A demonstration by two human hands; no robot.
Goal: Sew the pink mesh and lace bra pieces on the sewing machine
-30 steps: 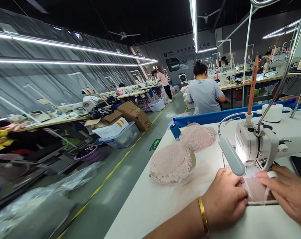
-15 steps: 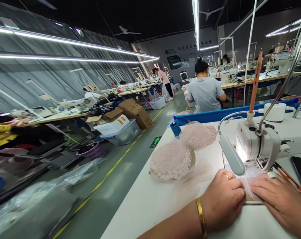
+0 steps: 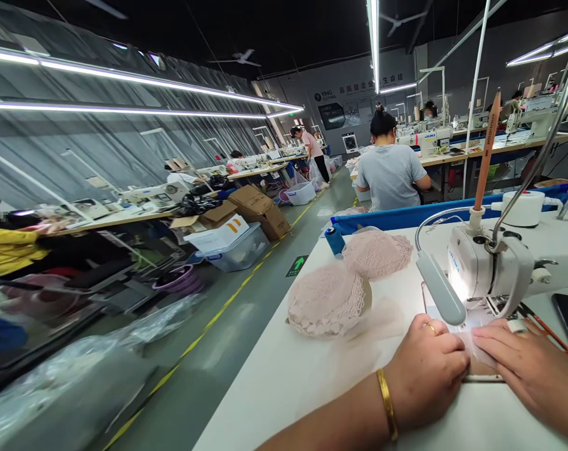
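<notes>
At the sewing machine (image 3: 474, 263), sheer whitish fabric (image 3: 476, 349); left hand (image 3: 427, 369) clenched on it, right hand (image 3: 531, 369) unclenched, flat atop

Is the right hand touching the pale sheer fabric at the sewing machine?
Touching: in the head view, the right hand rests its fingers on the pale sheer fabric, with no gap visible.

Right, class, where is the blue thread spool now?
In the head view, the blue thread spool sits slightly right of centre, at the far left corner of the white table, left of the farther lace piece.
</notes>
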